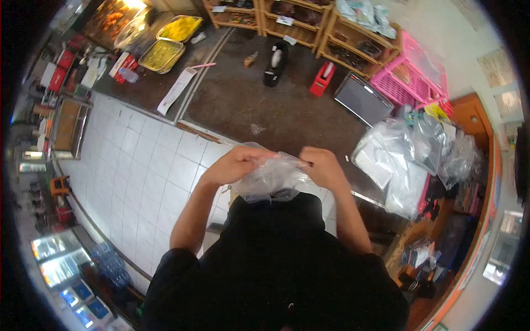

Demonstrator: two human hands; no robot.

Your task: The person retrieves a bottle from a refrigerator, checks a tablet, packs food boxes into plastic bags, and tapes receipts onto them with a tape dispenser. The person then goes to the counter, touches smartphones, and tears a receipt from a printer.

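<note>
Between my two hands, close to my body, hangs a clear plastic bag [270, 179]. My left hand [234, 165] has its fingers closed on the bag's upper left edge. On the other side, my right hand [322, 167] pinches the bag's upper right edge. The bag bulges below the hands, and I cannot make out anything inside it. Just beyond, a small scrap of clear plastic [257, 129] lies on the dark counter [232, 105].
On the counter stand a black tape dispenser [276, 63], a red tape dispenser [323, 79] and a dark-screened tablet [363, 99]. Clear plastic bags [400, 160] pile up at the right near a pink basket [411, 69]. Food trays [161, 55] sit at the far left.
</note>
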